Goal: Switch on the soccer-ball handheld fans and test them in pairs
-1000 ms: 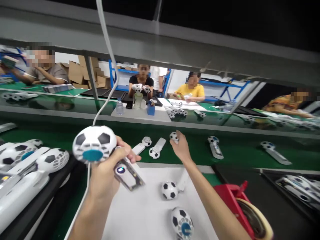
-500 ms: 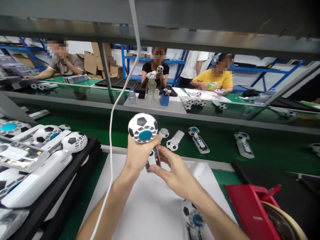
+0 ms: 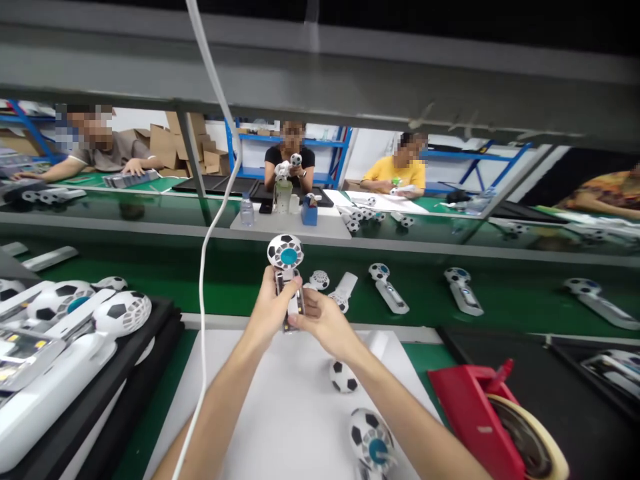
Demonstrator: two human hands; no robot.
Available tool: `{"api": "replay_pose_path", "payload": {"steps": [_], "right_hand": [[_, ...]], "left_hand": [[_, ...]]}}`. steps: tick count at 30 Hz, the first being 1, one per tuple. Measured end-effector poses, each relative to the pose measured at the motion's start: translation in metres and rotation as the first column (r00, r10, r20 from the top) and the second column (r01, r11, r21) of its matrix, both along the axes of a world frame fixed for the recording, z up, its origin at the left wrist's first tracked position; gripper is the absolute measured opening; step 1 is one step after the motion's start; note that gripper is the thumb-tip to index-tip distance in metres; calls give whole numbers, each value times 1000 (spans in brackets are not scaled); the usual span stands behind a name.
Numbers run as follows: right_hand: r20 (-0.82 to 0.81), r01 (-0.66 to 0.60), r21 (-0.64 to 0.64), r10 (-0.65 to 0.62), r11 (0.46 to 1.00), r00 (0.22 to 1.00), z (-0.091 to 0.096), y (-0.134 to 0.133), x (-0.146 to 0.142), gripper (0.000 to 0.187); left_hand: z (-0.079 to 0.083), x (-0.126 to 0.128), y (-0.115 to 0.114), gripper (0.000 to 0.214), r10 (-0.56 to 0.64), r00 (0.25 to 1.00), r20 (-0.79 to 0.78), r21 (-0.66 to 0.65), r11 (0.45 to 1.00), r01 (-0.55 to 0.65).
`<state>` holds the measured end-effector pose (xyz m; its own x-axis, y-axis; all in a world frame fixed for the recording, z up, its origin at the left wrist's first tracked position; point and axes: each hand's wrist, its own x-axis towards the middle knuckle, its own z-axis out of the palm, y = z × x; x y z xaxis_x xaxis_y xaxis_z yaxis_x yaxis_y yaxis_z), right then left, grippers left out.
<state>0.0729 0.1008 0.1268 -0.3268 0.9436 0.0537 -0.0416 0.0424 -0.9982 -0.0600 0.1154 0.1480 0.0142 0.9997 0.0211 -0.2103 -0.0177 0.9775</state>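
Observation:
A handheld fan [image 3: 285, 261] with a football-patterned head and a blue centre stands upright in front of me. My left hand [image 3: 269, 308] is closed round its handle from the left. My right hand [image 3: 323, 323] pinches the lower part of the handle from the right. Both hands are above the far edge of a white mat [image 3: 295, 413]. On the mat lie two more such fans [image 3: 344, 376] [image 3: 371, 439].
A black tray [image 3: 107, 373] of fans sits at the left, a red tape dispenser [image 3: 493, 417] at the right. A white cable [image 3: 205, 227] hangs down left of my hands. Several fans [image 3: 387, 290] lie on the green belt beyond. Other people sit across the line.
My right hand left the belt and came back to the fan's handle. The fan went from tilted at the left to upright in the middle, held farther from me.

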Motion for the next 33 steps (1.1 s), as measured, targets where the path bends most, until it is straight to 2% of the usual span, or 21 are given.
{"api": "replay_pose_path", "payload": {"steps": [7, 11, 13, 16, 18, 20, 23, 26, 29, 33], "right_hand": [[58, 61, 31, -62, 998, 996, -9, 14, 6, 42], [279, 33, 117, -64, 993, 958, -11, 24, 27, 33], [439, 104, 161, -165, 982, 883, -14, 34, 51, 32], [655, 263, 175, -312, 949, 688, -25, 52, 95, 34], [762, 314, 120, -290, 942, 579, -36, 62, 117, 36], [817, 314, 66, -232, 947, 529, -47, 67, 129, 33], [824, 308, 85, -240, 948, 513, -55, 66, 136, 29], [769, 344, 179, -349, 922, 536, -52, 60, 150, 28], [643, 424, 282, -497, 861, 582, -47, 60, 176, 32], [471, 627, 317, -692, 712, 547, -61, 79, 200, 34]], "left_hand": [[-13, 1, 8, 62, -166, 986, -20, -72, 984, 165], [-35, 1, 18, 76, -160, 986, -41, -82, 984, 156], [-52, 0, 29, 77, -104, 990, -95, -81, 992, 96], [-81, -5, 54, 69, 10, 963, -270, -102, 994, -39], [-100, -7, 72, 57, 60, 905, -422, -103, 988, -113], [-114, -9, 88, 46, 82, 823, -562, -88, 984, -158], [-124, -6, 100, 39, 89, 671, -736, -45, 983, -180], [-123, 4, 96, 39, 136, 510, -849, 49, 983, -180], [-118, 30, 85, 44, 155, 411, -898, 148, 988, -49], [-121, 87, 76, 50, 16, 363, -932, 109, 965, 237]]}}
